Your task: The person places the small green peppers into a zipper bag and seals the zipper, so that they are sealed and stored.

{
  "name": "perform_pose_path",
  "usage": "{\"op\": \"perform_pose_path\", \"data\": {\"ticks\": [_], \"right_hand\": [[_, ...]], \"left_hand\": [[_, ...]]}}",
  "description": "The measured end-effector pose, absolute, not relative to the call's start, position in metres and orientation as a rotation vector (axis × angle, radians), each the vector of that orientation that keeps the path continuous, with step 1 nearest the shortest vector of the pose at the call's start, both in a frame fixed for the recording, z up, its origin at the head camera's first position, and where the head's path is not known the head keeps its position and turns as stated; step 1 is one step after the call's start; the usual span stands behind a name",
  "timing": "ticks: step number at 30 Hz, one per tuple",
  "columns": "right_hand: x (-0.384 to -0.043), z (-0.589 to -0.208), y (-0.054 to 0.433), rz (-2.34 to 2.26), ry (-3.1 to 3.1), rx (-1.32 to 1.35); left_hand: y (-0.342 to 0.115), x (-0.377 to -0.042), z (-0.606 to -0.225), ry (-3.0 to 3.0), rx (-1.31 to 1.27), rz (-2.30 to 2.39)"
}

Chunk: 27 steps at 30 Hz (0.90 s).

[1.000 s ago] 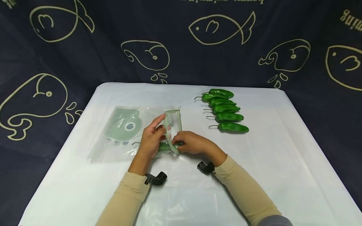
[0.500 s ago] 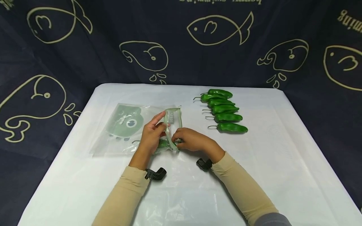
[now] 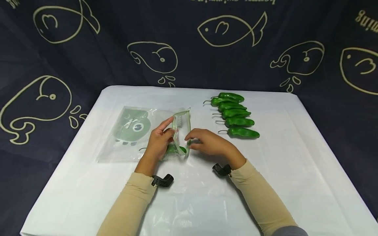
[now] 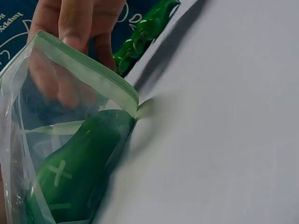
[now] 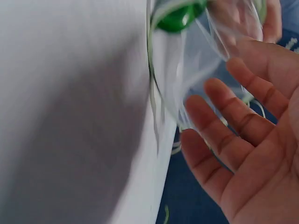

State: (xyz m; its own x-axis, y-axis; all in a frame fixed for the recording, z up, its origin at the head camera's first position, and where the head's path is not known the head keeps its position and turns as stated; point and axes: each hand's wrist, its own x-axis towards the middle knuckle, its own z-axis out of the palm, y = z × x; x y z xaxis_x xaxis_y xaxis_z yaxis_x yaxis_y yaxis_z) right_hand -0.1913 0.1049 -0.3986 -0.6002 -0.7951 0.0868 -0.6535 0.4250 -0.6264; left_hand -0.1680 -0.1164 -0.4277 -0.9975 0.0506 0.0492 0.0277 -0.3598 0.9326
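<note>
Bag (image 3: 141, 139) gaping at the mouth, one pepper (image 3: 173, 149) within

Left of the bench's (image 3: 295, 170) middle, the bag lies well in from the left edge, its mouth facing the right edge. The left hand (image 3: 158, 143) pinches the rim between thumb and fingers. The pepper lies along the bag's near side, stem toward the left edge, blunt end at the mouth. There the right hand (image 3: 210, 143) has its fingers spread and loosely bent, gripping nothing; I cannot tell whether they touch the film. Six peppers (image 3: 236, 113) form a row near the far edge, well apart from the right edge, with room between row and bag.
</note>
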Motion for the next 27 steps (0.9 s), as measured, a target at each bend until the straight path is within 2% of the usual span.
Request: {"op": "perform_pose_path", "data": {"ticks": [11,18,27], "right_hand": [[-0.188,-0.391,0.169,-1.007,2.674,-1.193],[-0.181,-0.386,0.213,-0.988,2.810,-1.030],[-0.187,-0.386,0.252,-0.840,2.901,-0.918]], "left_hand": [[-0.117,-0.166,-0.431,1.834,0.103,2.560],[-0.118,-0.165,-0.431,1.844,0.119,2.554],[-0.117,-0.165,-0.431,1.836,0.132,2.573]]}}
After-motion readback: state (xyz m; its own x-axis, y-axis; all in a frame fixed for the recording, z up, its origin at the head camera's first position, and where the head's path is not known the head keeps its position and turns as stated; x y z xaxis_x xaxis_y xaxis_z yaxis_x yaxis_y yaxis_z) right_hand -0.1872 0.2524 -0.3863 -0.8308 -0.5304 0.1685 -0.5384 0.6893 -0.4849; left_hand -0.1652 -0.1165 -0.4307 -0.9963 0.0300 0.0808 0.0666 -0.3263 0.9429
